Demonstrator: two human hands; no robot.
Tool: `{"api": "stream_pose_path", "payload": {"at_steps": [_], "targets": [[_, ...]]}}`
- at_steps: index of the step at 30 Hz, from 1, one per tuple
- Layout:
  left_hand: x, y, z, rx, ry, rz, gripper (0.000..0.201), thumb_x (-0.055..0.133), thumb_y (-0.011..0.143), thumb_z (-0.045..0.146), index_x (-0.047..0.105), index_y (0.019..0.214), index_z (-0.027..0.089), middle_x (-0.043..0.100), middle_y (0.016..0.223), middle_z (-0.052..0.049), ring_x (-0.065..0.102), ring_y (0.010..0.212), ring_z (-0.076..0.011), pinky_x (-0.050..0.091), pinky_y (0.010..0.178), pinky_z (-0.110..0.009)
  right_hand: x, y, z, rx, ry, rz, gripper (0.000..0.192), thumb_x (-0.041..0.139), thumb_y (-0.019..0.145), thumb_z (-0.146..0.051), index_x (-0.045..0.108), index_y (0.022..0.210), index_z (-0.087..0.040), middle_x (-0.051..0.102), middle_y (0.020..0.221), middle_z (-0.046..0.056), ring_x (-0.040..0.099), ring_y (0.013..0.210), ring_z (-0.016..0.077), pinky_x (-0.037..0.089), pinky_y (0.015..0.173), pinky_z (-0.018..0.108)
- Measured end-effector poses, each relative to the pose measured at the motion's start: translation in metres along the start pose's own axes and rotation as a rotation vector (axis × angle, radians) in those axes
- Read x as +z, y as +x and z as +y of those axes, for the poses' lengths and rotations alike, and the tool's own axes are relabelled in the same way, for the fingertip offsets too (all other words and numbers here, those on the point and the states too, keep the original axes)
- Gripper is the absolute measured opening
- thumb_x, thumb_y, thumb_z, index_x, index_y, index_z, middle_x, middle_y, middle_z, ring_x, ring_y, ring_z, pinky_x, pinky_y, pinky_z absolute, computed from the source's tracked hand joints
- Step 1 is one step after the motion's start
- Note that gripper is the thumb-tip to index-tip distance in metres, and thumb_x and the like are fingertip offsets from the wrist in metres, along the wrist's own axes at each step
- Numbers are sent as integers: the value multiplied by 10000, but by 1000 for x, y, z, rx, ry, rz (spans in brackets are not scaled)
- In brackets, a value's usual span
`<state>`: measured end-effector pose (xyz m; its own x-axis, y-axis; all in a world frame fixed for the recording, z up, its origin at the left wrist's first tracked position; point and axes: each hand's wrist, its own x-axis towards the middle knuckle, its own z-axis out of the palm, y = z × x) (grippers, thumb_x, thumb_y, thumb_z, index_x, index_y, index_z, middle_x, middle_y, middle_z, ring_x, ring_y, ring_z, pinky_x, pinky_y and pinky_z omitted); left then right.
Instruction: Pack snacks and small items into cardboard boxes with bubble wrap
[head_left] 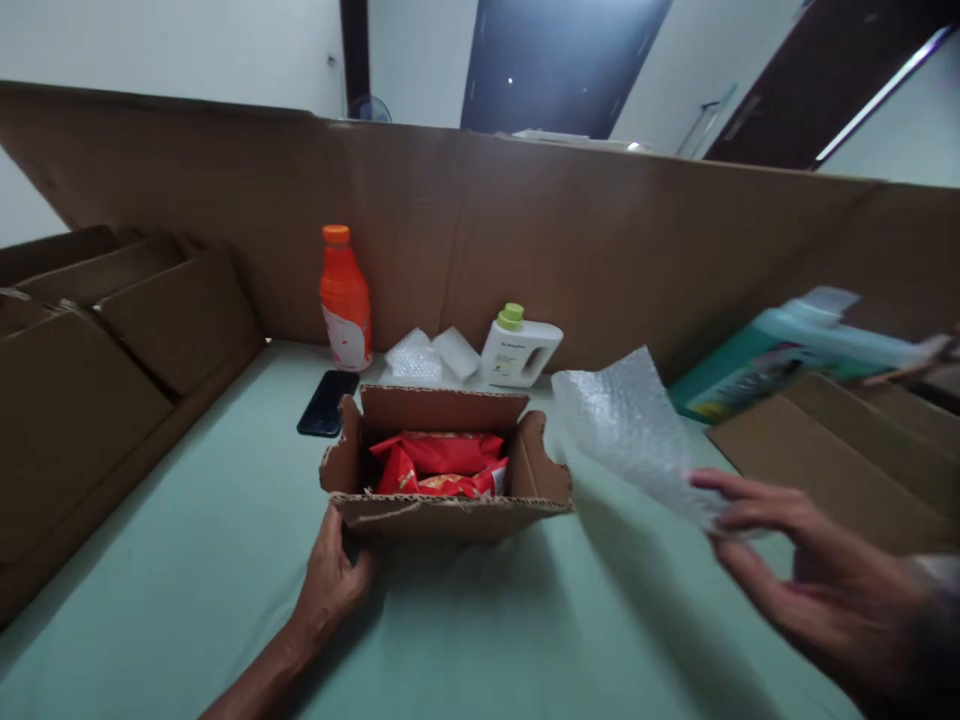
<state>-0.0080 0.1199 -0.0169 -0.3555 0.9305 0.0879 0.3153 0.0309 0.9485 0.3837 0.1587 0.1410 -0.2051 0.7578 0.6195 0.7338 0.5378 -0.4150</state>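
In the middle of the table stands an open cardboard box (450, 520) with red snack packets (442, 465) inside. My left hand (334, 575) grips the box at its near left corner, some fingers hidden beneath or behind it. To the right, my right hand (802, 560) pinches a sheet of bubble wrap (626, 425) by its near corner. The sheet hangs in the air beside the box's right side, tilted up and away from me. It is apart from the box.
Behind the box are an orange bottle (346, 310), folded bubble wrap (415, 357) and a white jug with a green cap (520, 350). A phone (328, 403) lies left. Cardboard boxes (82, 420) line the left; a teal bottle (757, 360) leans right. A cardboard wall (600, 240) closes the back.
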Motion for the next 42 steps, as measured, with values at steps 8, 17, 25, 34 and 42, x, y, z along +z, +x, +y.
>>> {"api": "stream_pose_path", "payload": {"at_steps": [8,17,25,34,42], "targets": [[-8,0,20,-10,50,-64,523,631,693,441,566,1140,179,669,1051,-97,647,880,-260,506,621,-316,33,-63,-11,-42,-17,-754,449,652,781,-205,653,1223,-284,719,1235,51,666,1132,273,521,996,457],[-18,14,11,-1,46,-144,491,653,694,461,579,1078,165,687,1089,-128,642,1058,-335,517,897,-455,99,-19,-20,257,228,-493,315,588,836,-300,660,1124,-197,728,993,83,669,833,228,559,696,339],[12,52,18,35,-5,-139,523,657,679,375,549,1142,156,673,1101,-104,636,1075,-310,505,935,-429,136,3,-12,314,376,-389,374,601,776,-284,645,1132,-182,736,1049,87,680,869,233,555,750,359],[-21,-1,6,-38,154,-96,761,624,849,439,307,1527,305,469,1510,-146,512,1317,-341,549,727,-354,74,-73,11,316,89,-403,342,607,903,-386,675,1203,-238,658,1339,113,607,1242,286,507,1009,497],[7,-56,7,320,259,-232,388,542,917,324,599,1286,219,572,1370,-153,575,1262,-327,616,776,-386,110,-111,-5,142,-323,-424,363,607,870,-219,676,1220,-156,645,1344,185,600,1234,343,499,963,515]]}}
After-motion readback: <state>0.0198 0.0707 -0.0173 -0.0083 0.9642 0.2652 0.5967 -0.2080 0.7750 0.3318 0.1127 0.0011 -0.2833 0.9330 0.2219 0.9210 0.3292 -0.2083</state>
